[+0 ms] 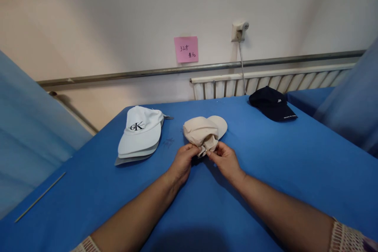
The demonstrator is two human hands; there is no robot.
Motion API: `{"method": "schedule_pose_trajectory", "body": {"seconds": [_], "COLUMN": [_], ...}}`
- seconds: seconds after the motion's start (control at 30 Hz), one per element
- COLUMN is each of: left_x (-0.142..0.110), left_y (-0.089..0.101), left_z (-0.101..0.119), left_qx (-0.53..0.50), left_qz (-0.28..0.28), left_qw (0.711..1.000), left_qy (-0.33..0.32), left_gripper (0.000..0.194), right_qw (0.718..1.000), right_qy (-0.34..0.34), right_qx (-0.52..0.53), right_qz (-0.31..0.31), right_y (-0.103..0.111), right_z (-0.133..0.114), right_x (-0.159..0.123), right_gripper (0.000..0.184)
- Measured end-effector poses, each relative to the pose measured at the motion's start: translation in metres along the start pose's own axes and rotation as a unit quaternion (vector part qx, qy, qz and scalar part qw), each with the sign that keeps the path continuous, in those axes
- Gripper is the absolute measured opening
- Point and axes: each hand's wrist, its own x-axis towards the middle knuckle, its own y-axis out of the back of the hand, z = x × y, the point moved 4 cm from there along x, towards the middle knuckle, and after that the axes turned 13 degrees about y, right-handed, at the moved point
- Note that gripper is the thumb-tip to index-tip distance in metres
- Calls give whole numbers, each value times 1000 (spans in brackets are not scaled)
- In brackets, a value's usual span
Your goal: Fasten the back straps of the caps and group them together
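Note:
A beige cap point(203, 129) lies on the blue table point(265, 157), its brim pointing away from me. My left hand point(183, 163) pinches the cap's near edge from the left. My right hand point(226, 159) pinches the same rear edge from the right. Both hands have their fingers closed on the fabric at the back of the cap.
A stack of white caps point(140, 136) with a black logo sits to the left. A black cap point(273, 104) rests at the far right of the table. Behind are a wall with a pink note point(186, 49), a socket point(239, 30) and a radiator point(265, 83).

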Motion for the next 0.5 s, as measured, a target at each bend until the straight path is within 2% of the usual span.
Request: {"method": "schedule_pose_trajectory", "body": {"seconds": [0.2, 0.5], "left_x": [2, 1], "left_y": [0, -2], "left_z": [-2, -4], "left_qx": [1, -5], "left_qz": [-10, 20], "left_qw": [1000, 999], "left_qy": [5, -37], "left_gripper": [17, 31], "right_qw": [1000, 1000], "right_qy": [-12, -13], "right_qx": [-3, 11], "right_qz": [-12, -5], "right_y": [0, -2], "right_z": [1, -3], "right_x": [0, 1], "right_gripper": [28, 27]}}
